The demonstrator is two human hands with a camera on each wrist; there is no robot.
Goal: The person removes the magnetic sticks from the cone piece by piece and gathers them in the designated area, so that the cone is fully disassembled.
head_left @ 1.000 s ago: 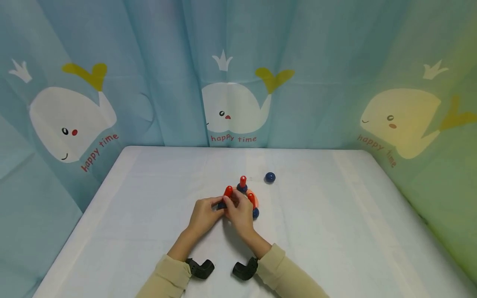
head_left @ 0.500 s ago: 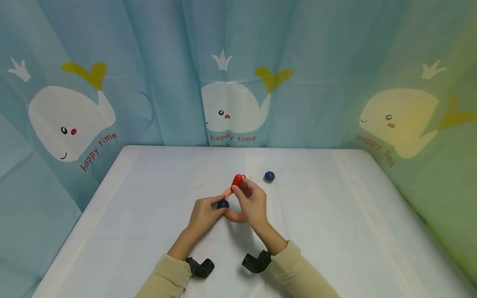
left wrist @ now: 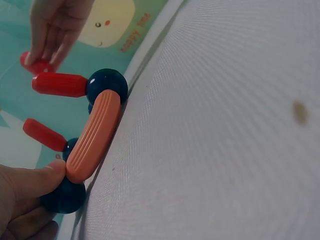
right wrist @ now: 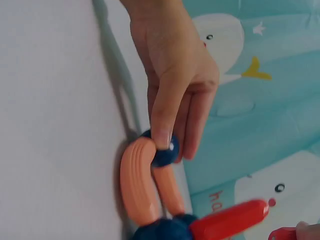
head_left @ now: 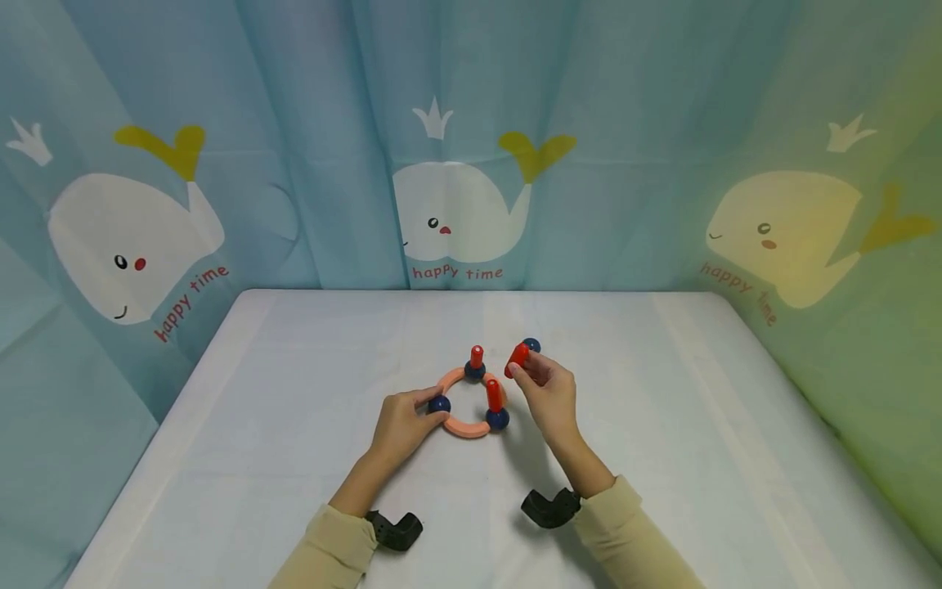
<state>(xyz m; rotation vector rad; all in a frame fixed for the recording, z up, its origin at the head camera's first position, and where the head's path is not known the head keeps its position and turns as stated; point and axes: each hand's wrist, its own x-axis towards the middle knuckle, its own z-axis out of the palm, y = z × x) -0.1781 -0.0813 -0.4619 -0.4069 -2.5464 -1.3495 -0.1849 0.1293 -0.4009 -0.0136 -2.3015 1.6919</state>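
A ring of curved orange magnetic pieces (head_left: pixel 467 429) joined by dark blue balls lies on the table. My left hand (head_left: pixel 401 421) pinches the ring's left ball (head_left: pixel 439 405) between thumb and fingers. Red rods rise from the back ball (head_left: pixel 474 371) and the front-right ball (head_left: pixel 497 420); these are the back rod (head_left: pixel 477 355) and front rod (head_left: pixel 494 394). Right of the ring, my right hand (head_left: pixel 553 402) holds a third red rod (head_left: pixel 518 358), tilted, between thumb and fingers. Just behind it sits a loose blue ball (head_left: pixel 531 344), partly covered; whether rod and ball touch, I cannot tell.
A white-covered table (head_left: pixel 648 409) carries everything. Behind it hangs a blue curtain (head_left: pixel 331 164) printed with whales. Black wrist cameras, left (head_left: pixel 397 532) and right (head_left: pixel 550 509), stick out from both wrists above the table.
My right hand has lifted the red rod off the left ball and carried it right, past the back rod, to beside the loose ball. My left hand keeps its place on the ring.
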